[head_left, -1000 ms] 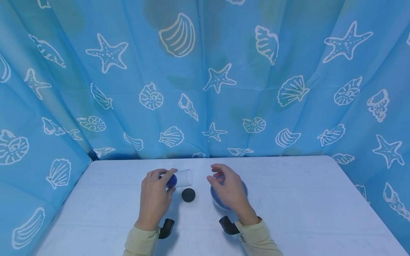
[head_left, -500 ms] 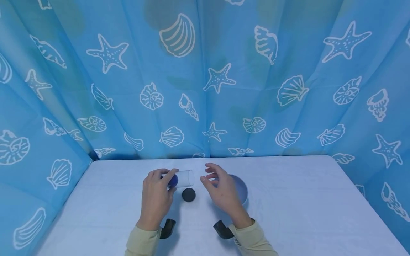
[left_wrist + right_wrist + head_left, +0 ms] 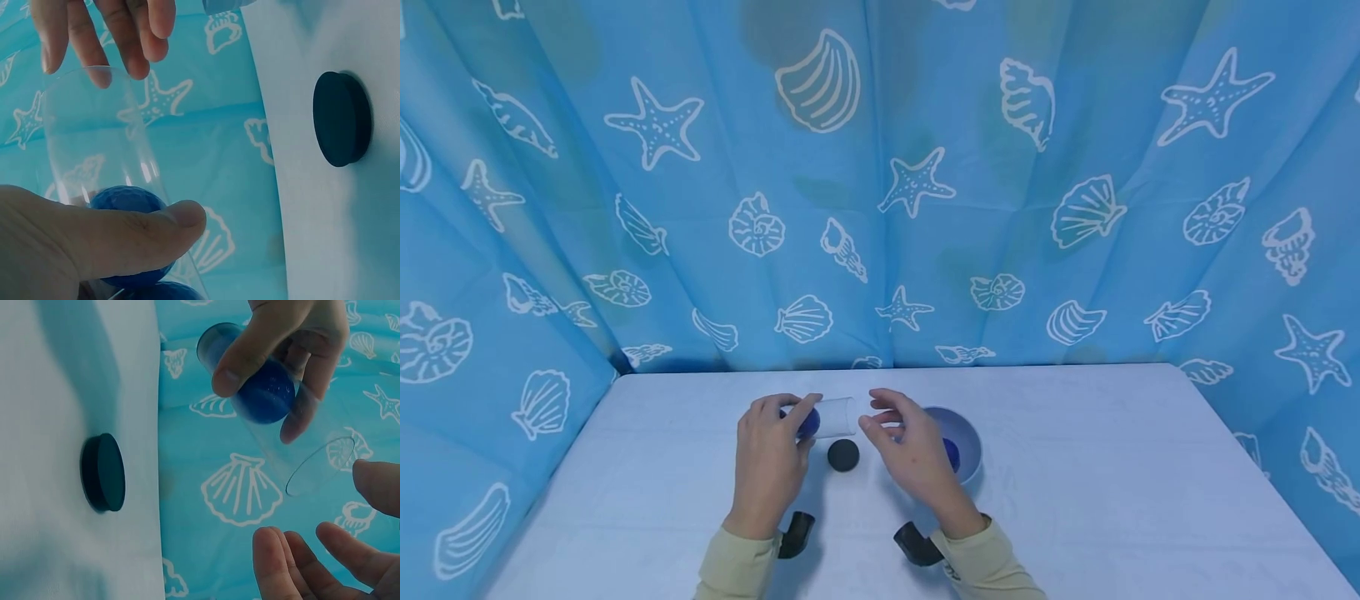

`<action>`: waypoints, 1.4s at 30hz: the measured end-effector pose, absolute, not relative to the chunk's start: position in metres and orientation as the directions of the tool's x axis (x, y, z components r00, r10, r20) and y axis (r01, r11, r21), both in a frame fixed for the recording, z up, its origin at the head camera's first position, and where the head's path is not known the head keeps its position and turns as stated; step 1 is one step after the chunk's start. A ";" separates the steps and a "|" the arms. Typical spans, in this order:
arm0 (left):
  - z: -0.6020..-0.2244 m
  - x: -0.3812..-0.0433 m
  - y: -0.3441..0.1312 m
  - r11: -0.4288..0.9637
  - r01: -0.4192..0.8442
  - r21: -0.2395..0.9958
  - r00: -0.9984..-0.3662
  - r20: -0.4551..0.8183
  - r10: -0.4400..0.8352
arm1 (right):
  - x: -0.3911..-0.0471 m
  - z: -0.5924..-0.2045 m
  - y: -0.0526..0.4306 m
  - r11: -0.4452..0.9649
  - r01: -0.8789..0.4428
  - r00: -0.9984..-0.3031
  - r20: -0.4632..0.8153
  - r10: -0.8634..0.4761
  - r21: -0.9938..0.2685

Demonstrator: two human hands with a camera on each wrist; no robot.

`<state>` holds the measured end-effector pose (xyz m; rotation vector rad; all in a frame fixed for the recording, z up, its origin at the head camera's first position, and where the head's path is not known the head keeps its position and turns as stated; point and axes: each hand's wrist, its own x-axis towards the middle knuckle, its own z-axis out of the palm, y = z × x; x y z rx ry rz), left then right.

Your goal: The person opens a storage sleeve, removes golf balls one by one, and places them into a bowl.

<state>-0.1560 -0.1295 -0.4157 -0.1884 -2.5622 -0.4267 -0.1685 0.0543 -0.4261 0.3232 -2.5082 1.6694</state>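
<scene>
Balls (image 3: 269,394), blue ones, are sitting in the clear tube (image 3: 837,417). We are holding it sideways above the desk (image 3: 1075,467), our left hand (image 3: 770,467) gripping around it. Our right hand (image 3: 912,446) is hovering near its mouth, fingers apart, holding nothing. It is probably feeling light, stiff and slippery, so we are guessing its sides are best for gripping.

A round black lid (image 3: 843,456) is laid flat on the white table (image 3: 1112,483). A blue bowl (image 3: 970,437) is set nearby on the table, at the lid's three o'clock.
</scene>
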 end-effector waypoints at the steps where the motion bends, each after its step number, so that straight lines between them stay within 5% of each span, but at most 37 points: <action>1: -0.416 -0.156 -0.129 0.941 0.215 0.263 -0.851 0.522 0.049 | -0.168 -0.426 0.054 0.370 -0.231 -0.972 0.202 -0.118 -0.900; 42: -0.413 -0.153 -0.129 0.958 0.222 0.182 -0.845 0.525 0.096 | -0.168 -0.430 0.049 0.213 -0.121 -0.975 0.076 -0.210 -0.970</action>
